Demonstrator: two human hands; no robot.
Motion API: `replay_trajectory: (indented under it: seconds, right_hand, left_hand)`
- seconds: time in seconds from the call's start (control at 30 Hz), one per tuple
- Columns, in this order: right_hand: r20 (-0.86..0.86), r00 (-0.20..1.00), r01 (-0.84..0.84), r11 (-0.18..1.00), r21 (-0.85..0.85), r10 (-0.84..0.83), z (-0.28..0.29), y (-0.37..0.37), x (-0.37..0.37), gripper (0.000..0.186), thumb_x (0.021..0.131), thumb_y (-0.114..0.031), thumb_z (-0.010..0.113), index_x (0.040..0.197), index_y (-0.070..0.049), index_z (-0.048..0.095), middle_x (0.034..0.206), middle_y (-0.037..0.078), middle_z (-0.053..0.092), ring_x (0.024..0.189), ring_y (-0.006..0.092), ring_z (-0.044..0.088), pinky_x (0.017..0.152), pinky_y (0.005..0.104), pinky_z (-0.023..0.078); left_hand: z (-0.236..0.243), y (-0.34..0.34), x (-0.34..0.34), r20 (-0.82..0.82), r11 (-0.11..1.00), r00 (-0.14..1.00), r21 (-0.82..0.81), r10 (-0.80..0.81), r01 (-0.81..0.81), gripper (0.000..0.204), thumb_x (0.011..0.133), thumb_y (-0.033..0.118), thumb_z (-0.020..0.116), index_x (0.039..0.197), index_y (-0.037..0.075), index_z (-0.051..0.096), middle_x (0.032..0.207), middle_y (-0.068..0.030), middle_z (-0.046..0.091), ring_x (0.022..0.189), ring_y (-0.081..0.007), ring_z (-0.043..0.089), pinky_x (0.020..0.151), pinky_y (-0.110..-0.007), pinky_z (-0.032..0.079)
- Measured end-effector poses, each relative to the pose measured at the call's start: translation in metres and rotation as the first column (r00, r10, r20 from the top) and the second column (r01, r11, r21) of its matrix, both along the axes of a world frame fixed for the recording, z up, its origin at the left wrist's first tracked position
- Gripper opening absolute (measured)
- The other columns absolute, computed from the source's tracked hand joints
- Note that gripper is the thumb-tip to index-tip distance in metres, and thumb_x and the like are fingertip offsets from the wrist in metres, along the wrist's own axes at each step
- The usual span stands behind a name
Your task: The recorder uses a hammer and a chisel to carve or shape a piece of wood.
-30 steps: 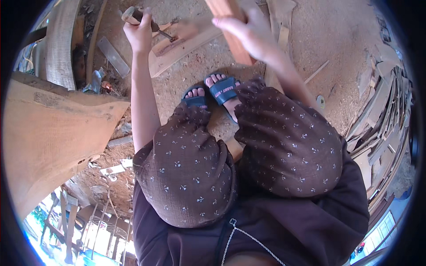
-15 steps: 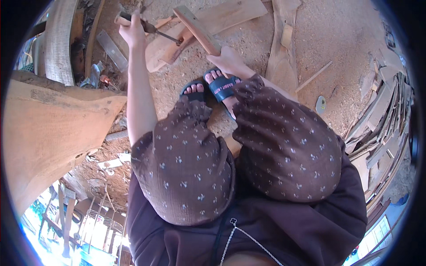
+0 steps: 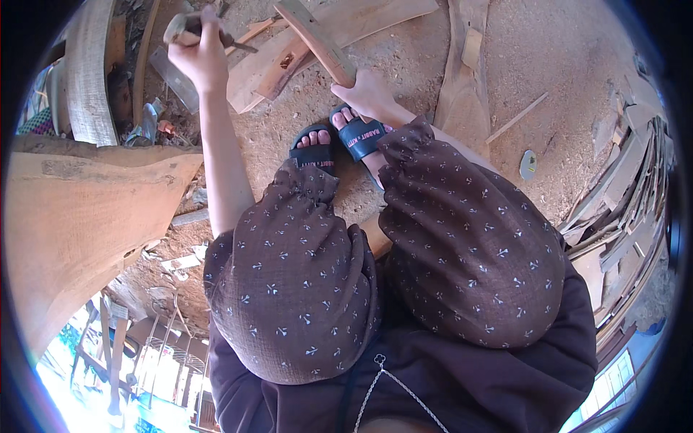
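My left hand [image 3: 201, 61] is closed around a chisel [image 3: 184, 30] with a rounded wooden handle end and a thin dark shaft. The chisel's shaft points right, its tip apart from a short reddish wood strip [image 3: 280, 72] that has a dark hole. That strip lies across a wide pale plank [image 3: 339, 32] on the ground. At the right, my right hand [image 3: 367, 95] grips the near end of a wooden bar [image 3: 317, 42], which slants up and away to the left over the plank. The fingers beneath the bar are partly hidden.
A large thick wood slab [image 3: 94, 216] stands at the left, with upright boards [image 3: 90, 79] behind it. Another long board [image 3: 462, 86] lies right of the bar. Stacked offcuts [image 3: 628, 187] pile up at the far right. My sandalled feet [image 3: 357, 137] are just below the right hand.
My left hand has moved left and tilted the chisel, drawing its tip up off the hole in the strip. My right hand still grips the bar, almost in place.
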State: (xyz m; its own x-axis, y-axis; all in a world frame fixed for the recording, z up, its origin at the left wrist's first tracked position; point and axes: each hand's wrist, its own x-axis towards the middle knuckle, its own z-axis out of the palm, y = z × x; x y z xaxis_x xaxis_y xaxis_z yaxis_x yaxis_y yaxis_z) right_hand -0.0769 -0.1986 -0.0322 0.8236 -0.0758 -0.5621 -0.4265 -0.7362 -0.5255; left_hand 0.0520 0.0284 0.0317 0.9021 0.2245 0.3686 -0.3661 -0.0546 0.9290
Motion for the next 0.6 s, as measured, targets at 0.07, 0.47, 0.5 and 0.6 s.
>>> replay_trajectory:
  seconds: [0.07,0.47,0.5,0.6]
  right_hand:
    - [-0.043,0.999,0.013,0.998,0.059,-0.011,0.003,0.006,0.001,0.062,0.074,-0.051,0.065,0.087,0.01,0.068,0.079,0.026,0.067,0.078,0.0386,0.068,0.073,0.0444,0.053]
    - [-0.032,0.999,0.012,0.994,0.111,-0.009,0.008,0.003,0.003,0.06,0.074,-0.049,0.066,0.087,0.01,0.067,0.079,0.028,0.066,0.079,0.0402,0.068,0.074,0.0443,0.053]
    - [-0.021,1.0,0.009,0.996,0.089,-0.007,0.009,0.003,0.003,0.06,0.074,-0.049,0.066,0.089,0.01,0.067,0.081,0.028,0.066,0.08,0.04,0.067,0.074,0.0443,0.053]
    - [-0.003,1.0,0.008,0.999,0.049,-0.008,0.01,0.007,0.0,0.052,0.076,-0.046,0.065,0.08,0.006,0.067,0.068,0.02,0.065,0.069,0.0335,0.067,0.069,0.0407,0.054]
  left_hand:
    - [0.009,0.009,-0.021,-0.003,0.994,0.999,0.105,0.045,-0.045,0.019,0.087,0.009,0.067,0.071,0.004,0.057,0.06,-0.0019,0.058,0.051,-0.0074,0.055,0.047,-0.022,0.043]
    - [-0.021,-0.013,-0.107,-0.118,0.995,0.993,-0.094,0.0,-0.011,0.008,0.085,-0.003,0.062,0.082,0.003,0.059,0.067,-0.006,0.063,0.057,-0.0097,0.059,0.054,-0.024,0.049]
    - [-0.029,-0.016,-0.107,-0.163,0.996,0.986,-0.074,0.041,-0.053,0.009,0.086,-0.002,0.063,0.081,0.003,0.058,0.068,-0.0049,0.062,0.059,-0.0083,0.058,0.055,-0.023,0.048]
    - [-0.032,-0.016,-0.102,-0.132,0.996,0.989,-0.056,0.061,-0.069,0.011,0.086,0.001,0.066,0.08,0.003,0.057,0.069,-0.0034,0.061,0.061,-0.0069,0.056,0.057,-0.021,0.046]
